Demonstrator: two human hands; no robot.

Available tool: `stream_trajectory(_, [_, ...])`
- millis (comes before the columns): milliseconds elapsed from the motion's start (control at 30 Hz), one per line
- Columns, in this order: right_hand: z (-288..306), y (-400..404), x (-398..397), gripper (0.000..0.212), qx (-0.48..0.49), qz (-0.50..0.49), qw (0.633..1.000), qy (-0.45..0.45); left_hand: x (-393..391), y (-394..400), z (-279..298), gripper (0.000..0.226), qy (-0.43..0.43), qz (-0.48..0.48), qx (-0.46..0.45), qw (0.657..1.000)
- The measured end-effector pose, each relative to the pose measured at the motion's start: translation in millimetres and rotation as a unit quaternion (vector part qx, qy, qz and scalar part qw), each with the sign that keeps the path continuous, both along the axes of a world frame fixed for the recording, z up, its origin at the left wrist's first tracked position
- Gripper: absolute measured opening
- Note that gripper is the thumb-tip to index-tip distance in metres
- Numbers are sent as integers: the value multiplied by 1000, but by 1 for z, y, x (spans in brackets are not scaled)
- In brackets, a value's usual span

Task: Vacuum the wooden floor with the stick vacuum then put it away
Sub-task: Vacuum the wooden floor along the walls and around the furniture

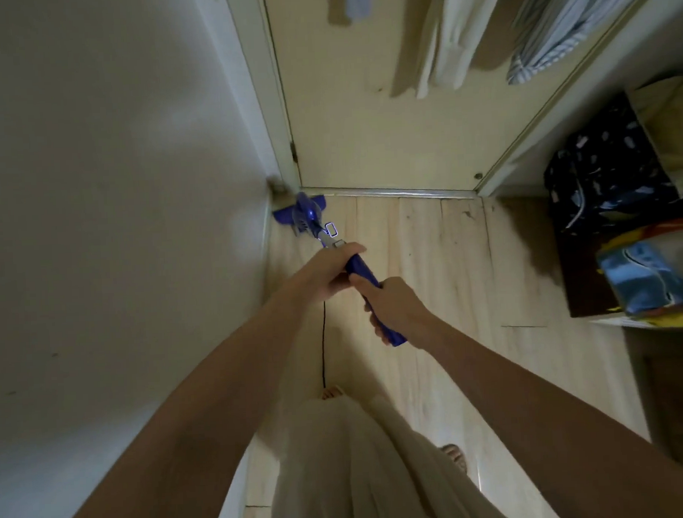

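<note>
Both hands hold the blue stick vacuum (362, 271) by its handle, which slants from the lower right up toward the door (365, 120). The left hand (330, 273) grips the upper part of the handle, fingers curled tight around it just below the grey joint. The right hand (395, 309) grips the lower end, fingers wrapped round it, with the blue butt of the handle sticking out just past the palm. The two hands sit close together on the handle, nearly touching.

From the left hand the vacuum runs up to its head (296, 210), which lies on the wooden floor (430, 262) in the corner where the wall (114, 190) meets the door frame. The head's far edge is right at the door's metal threshold strip (407, 193) and its left tip is against the foot of the wall. A thin black cord (324, 338) hangs from below the left hand down toward the person's bare feet.

To the right of the door the floor stays open as far as a stack of bags and boxes (610, 176), well apart from the vacuum. Clothes (556, 26) hang over the door's upper right. The floor strip between the wall and the boxes is narrow, with the person's legs in light trousers (361, 473) standing in it.
</note>
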State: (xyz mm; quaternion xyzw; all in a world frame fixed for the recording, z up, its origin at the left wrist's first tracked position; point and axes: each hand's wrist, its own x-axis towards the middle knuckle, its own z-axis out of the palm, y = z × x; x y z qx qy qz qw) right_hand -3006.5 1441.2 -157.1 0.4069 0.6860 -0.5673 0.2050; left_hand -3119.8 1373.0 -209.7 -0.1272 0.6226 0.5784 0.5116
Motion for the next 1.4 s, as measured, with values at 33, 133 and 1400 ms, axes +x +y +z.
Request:
stream_trajectory(33, [3,14,12,46,12,10,1000,-7,11,12,1,16,7,-15,5,1000])
stream_trajectory(133, [10,46,53,45,19,9,1000,-23,48,44,8,16,21,-53,1,998])
stream_trajectory(1400, [16,201,177,44,1,-200,980,10,165,255,22,12,68,-198,-70,975])
